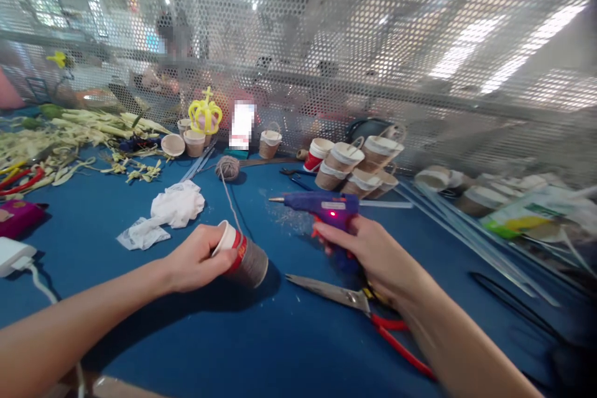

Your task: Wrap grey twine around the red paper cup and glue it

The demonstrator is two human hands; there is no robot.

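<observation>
My left hand point(201, 259) is closed round a paper cup point(254, 263), tilted on its side with its white mouth toward the left. Grey-brown twine covers the cup's lower part, and a red printed band shows by my fingers. From the cup a strand runs back to a ball of twine point(227, 168). In my right hand point(357, 239) is a blue glue gun point(321, 204), its metal nozzle pointing left and its red light lit. A clear glue stick point(387, 204) sticks out of its back. Red-handled scissors point(331, 292) lie below the gun, partly hidden by my right forearm.
Several twine-wrapped cups point(345, 157) are stacked at the back. White crumpled plastic point(177, 205) lies left of the twine ball. Loose glue sticks point(476, 236) and a black cord point(517, 308) are at right. Plant scraps point(93, 127) cover the back left, before a perforated metal screen point(298, 25).
</observation>
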